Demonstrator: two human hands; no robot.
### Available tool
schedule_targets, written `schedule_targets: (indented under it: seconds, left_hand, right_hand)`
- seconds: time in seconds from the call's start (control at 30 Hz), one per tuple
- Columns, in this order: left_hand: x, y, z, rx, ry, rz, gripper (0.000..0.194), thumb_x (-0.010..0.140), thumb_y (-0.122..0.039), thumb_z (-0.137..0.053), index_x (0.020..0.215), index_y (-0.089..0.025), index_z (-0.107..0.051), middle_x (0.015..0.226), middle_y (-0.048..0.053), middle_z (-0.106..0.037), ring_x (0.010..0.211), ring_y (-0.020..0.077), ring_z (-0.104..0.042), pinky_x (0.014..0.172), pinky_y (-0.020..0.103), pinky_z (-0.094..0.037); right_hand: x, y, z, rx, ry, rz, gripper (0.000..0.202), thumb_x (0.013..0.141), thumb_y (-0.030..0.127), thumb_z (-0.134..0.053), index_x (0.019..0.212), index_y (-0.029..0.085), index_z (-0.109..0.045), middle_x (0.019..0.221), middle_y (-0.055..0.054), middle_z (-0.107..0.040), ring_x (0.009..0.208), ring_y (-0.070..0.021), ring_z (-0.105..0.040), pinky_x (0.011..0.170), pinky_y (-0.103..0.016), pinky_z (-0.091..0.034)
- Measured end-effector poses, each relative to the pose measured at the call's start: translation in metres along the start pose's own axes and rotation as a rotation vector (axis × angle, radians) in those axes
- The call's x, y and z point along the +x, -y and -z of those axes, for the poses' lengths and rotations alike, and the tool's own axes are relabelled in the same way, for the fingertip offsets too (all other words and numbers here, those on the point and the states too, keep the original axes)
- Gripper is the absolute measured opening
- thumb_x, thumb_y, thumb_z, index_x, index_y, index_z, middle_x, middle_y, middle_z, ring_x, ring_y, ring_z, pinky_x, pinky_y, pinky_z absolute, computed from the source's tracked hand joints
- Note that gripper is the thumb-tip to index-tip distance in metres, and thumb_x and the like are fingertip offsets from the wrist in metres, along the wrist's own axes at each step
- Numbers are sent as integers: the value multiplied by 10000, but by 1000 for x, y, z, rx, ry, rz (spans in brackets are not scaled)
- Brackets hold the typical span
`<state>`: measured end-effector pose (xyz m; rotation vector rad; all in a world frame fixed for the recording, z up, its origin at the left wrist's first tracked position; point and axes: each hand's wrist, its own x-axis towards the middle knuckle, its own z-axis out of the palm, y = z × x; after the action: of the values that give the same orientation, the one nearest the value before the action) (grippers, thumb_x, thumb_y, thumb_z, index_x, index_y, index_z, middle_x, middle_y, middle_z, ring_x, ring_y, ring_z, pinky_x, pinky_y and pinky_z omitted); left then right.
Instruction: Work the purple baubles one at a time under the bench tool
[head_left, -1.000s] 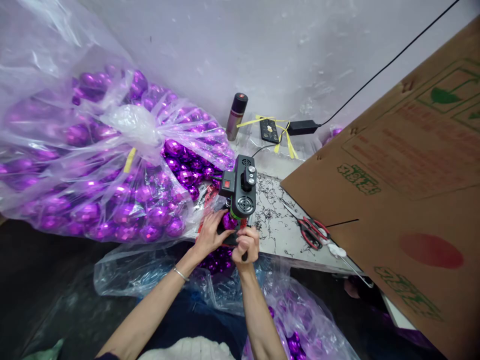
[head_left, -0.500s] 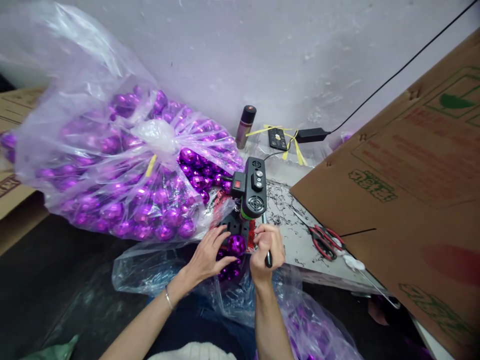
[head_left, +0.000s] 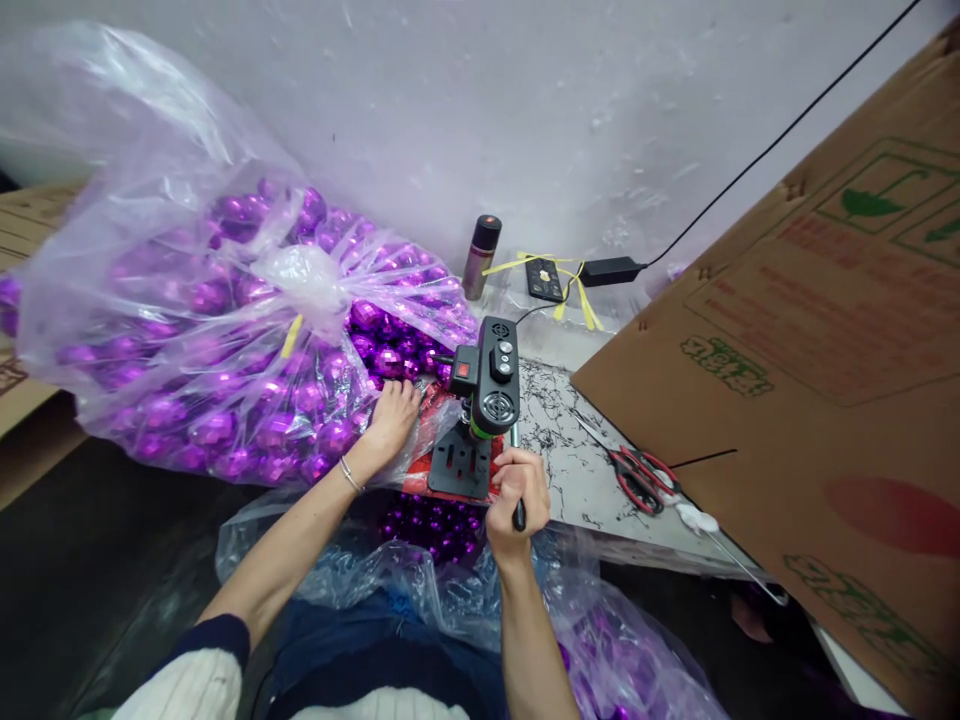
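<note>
My right hand is closed around the black-tipped lever of a small black press machine. The machine's slotted base plate is bare, on a red surface. To its left, my left hand is at the opening of a big clear bag, beside shiny purple faceted balls; its fingers are bent, and their tips and anything under them are hard to make out. Below the plate, more purple balls lie in an open plastic bag.
Behind the machine stand a dark spray can, a black box with yellow ties and a power adapter. Red-handled scissors lie right, beside a large carton. Black scraps litter the tabletop.
My left hand has moved from the base plate up and left to the balls in the big bag. The ball at the plate's front is gone from there. My right hand still grips the lever.
</note>
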<state>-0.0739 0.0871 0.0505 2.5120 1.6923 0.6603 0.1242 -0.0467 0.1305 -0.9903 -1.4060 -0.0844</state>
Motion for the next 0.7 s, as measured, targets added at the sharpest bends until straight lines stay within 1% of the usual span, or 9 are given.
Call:
schedule_targets:
  seconds: [0.1, 0.17, 0.23, 0.3, 0.4, 0.47, 0.53, 0.63, 0.7]
  left_hand:
    - [2, -2, 9, -51, 47, -31, 362, 915, -104, -546, 1247, -165, -674, 1280, 208, -682, 1160, 342, -650, 991, 497, -554]
    - [4, -5, 20, -170, -28, -33, 441, 901, -185, -630, 1342, -176, -616, 1363, 194, -642, 1217, 341, -633, 1025, 502, -564]
    - [1, -8, 31, -350, -145, 31, 514, 890, -282, -700, 1377, -178, -573, 1337, 160, -636, 1217, 316, -640, 1071, 491, -562]
    - [-8, -13, 40, -529, -211, 146, 512, 901, -348, -713, 1362, -178, -572, 1280, 130, -644, 1190, 291, -663, 1085, 471, -567]
    - [-30, -23, 45, -710, -172, 256, 459, 912, -391, -717, 1322, -206, -629, 1275, 106, -662, 1192, 286, -686, 1076, 453, -582]
    - [-45, -31, 39, -809, -107, 257, 467, 915, -411, -730, 1338, -232, -647, 1313, 97, -681, 1207, 286, -698, 1076, 441, -584]
    - [-57, -41, 27, -897, -59, 248, 544, 928, -434, -730, 1418, -230, -608, 1355, 112, -693, 1205, 285, -716, 1054, 423, -596]
    - [-69, -57, 5, -909, -78, 244, 619, 942, -432, -719, 1486, -206, -529, 1338, 140, -707, 1183, 289, -736, 1025, 432, -618]
    - [-73, -66, -6, -819, -101, 205, 569, 925, -401, -738, 1430, -208, -562, 1334, 139, -685, 1214, 302, -721, 1056, 465, -611]
  right_hand:
    - [0, 0, 0, -8, 2, 10, 319, 1031, 118, -434, 754, 238, -536, 759, 8, -634, 693, -144, -638, 646, -302, -488]
    - [0, -1, 0, -13, 6, 17, 316, 1031, 113, -433, 757, 238, -530, 757, 11, -627, 689, -141, -635, 641, -299, -487]
    - [0, -1, 0, -15, 9, 22, 317, 1031, 108, -431, 759, 237, -529, 752, 12, -619, 692, -140, -638, 638, -298, -489]
    - [0, -1, 0, -14, 8, 20, 322, 1035, 107, -428, 759, 235, -532, 756, 11, -622, 696, -138, -643, 640, -296, -494]
    - [2, 0, 0, -17, 11, 1, 331, 1046, 118, -427, 756, 233, -538, 765, 10, -631, 697, -132, -644, 639, -292, -494]
    - [5, 2, 1, -20, 14, -10, 340, 1055, 131, -426, 751, 235, -536, 741, 14, -614, 700, -136, -645, 639, -294, -489]
    - [9, 5, 1, -20, 13, -22, 346, 1061, 140, -431, 744, 236, -533, 704, 22, -582, 707, -143, -644, 645, -300, -478]
    - [17, 11, 2, -6, 9, -61, 351, 1066, 144, -448, 736, 233, -529, 683, 30, -552, 717, -141, -634, 656, -295, -458]
    - [22, 14, 3, 6, 13, -102, 354, 1069, 155, -457, 732, 231, -534, 688, 27, -552, 721, -142, -629, 663, -296, -458]
